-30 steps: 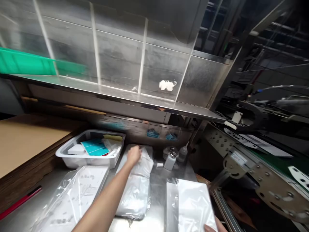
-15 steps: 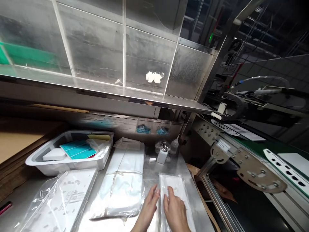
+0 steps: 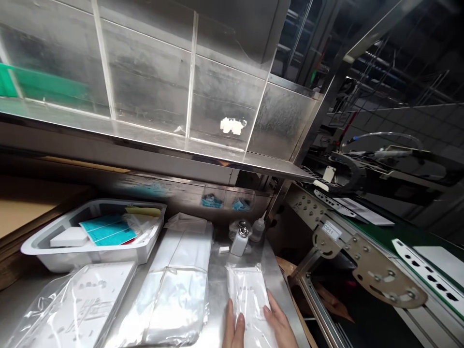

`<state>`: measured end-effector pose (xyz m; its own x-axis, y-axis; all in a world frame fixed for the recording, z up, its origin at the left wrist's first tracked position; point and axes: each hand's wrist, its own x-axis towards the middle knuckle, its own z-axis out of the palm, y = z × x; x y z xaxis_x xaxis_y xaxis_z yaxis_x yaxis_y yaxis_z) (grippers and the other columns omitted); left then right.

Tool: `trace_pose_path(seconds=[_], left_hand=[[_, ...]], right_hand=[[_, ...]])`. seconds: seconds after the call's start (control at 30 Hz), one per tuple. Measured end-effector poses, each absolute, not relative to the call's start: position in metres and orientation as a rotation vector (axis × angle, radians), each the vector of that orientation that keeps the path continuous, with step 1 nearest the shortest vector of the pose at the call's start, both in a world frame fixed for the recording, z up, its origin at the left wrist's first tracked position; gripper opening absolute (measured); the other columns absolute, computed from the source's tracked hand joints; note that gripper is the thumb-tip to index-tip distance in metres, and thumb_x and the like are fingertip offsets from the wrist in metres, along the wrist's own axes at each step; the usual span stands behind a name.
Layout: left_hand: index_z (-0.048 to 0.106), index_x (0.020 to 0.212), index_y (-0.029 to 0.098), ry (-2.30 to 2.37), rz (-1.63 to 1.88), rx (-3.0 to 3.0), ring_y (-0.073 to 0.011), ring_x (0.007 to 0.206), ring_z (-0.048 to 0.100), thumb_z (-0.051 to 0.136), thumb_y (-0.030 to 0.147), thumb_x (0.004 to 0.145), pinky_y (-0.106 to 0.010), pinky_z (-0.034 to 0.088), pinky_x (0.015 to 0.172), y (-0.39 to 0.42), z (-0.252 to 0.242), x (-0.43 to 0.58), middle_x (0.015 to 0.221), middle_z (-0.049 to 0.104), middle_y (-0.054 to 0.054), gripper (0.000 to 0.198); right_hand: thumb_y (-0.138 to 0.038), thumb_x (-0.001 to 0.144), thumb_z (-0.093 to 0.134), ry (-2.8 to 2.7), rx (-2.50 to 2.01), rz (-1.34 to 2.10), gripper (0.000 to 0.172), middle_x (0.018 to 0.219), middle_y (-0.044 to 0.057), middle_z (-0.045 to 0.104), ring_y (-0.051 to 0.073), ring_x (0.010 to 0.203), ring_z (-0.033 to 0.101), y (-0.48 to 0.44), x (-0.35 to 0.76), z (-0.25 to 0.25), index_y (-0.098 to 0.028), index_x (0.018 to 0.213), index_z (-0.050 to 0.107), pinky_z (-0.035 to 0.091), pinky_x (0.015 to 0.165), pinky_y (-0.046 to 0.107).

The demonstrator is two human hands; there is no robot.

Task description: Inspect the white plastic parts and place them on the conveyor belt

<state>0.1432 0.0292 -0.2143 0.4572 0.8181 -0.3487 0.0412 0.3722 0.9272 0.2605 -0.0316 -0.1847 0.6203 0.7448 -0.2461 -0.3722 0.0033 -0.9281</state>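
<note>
Left hand [image 3: 234, 329], right hand [image 3: 280, 323] touch a bagged packet [image 3: 248, 297] — steel bench [image 3: 218, 285] beneath.

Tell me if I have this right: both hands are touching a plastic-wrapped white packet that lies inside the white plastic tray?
Not quite: the plastic-wrapped white packet lies on the steel bench, not inside the white plastic tray, as the head view shows. The left hand and right hand do touch it.
</note>
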Motion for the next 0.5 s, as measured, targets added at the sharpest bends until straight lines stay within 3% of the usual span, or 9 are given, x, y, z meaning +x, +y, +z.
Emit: trace_pose_path(seconds=[0.1,0.27,0.4,0.5], left_hand=[[0.011,0.142,0.01,0.952,0.63,1.108,-0.0158,0.138,0.009,0.031,0.047,0.085,-0.029,0.01,0.113,0.055,-0.207,0.15,0.152,0.01,-0.007,0.071],[0.021,0.138,0.002,0.975,0.677,1.141,-0.019,0.138,0.014,0.033,0.042,0.084,-0.029,0.009,0.112,0.085,-0.199,0.16,0.149,0.02,-0.014,0.069],[0.028,0.135,0.001,0.977,0.705,1.157,-0.0202,0.137,0.018,0.036,0.046,0.081,-0.027,0.01,0.112,0.091,-0.197,0.167,0.146,0.027,-0.016,0.071],[0.025,0.136,0.001,0.953,0.712,1.174,-0.0209,0.137,0.016,0.035,0.05,0.081,-0.029,0.01,0.113,0.093,-0.188,0.162,0.148,0.023,-0.016,0.074]], right_hand=[[-0.053,0.057,0.075,-0.46,-1.194,0.976,0.078,0.124,0.013,0.057,0.03,0.117,0.049,-0.006,0.269,-0.177,-0.015,0.122,0.055,0.04,0.098,0.037],[-0.056,0.054,0.075,-0.514,-1.213,0.84,0.061,0.109,0.011,0.066,0.032,0.113,0.052,0.02,0.287,-0.183,-0.02,0.102,0.069,0.042,0.095,0.037],[-0.06,0.052,0.073,-0.564,-1.217,0.826,0.066,0.101,0.011,0.069,0.033,0.11,0.054,0.033,0.296,-0.201,-0.019,0.104,0.068,0.043,0.094,0.04],[-0.063,0.053,0.071,-0.57,-1.328,0.771,0.078,0.11,0.014,0.065,0.033,0.117,0.048,0.033,0.3,-0.201,-0.013,0.112,0.062,0.038,0.099,0.041]])
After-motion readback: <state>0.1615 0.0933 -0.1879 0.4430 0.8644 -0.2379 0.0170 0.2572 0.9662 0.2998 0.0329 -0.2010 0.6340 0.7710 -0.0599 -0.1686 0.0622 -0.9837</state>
